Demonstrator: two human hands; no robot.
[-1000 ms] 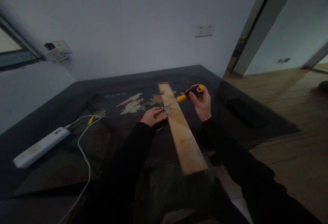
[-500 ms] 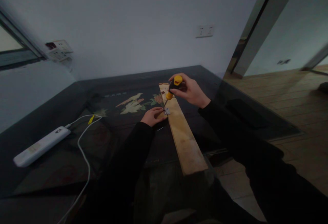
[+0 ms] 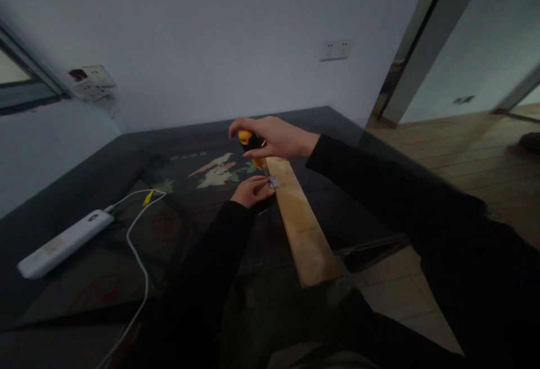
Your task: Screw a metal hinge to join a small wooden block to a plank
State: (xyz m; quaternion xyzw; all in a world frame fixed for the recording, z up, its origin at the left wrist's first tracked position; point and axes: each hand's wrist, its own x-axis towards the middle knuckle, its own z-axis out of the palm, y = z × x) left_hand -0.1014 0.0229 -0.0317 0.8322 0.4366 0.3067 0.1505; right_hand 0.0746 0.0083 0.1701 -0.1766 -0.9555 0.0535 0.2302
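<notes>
The right hand (image 3: 276,138) has swung leftward over the wooden plank (image 3: 300,220), now gripping the yellow-and-black screwdriver (image 3: 252,147) nearly upright; its tip meets the small metal hinge (image 3: 273,182) just below. The left hand (image 3: 252,190) rests fingers-down beside the hinge, pinning it against the plank's edge.
</notes>
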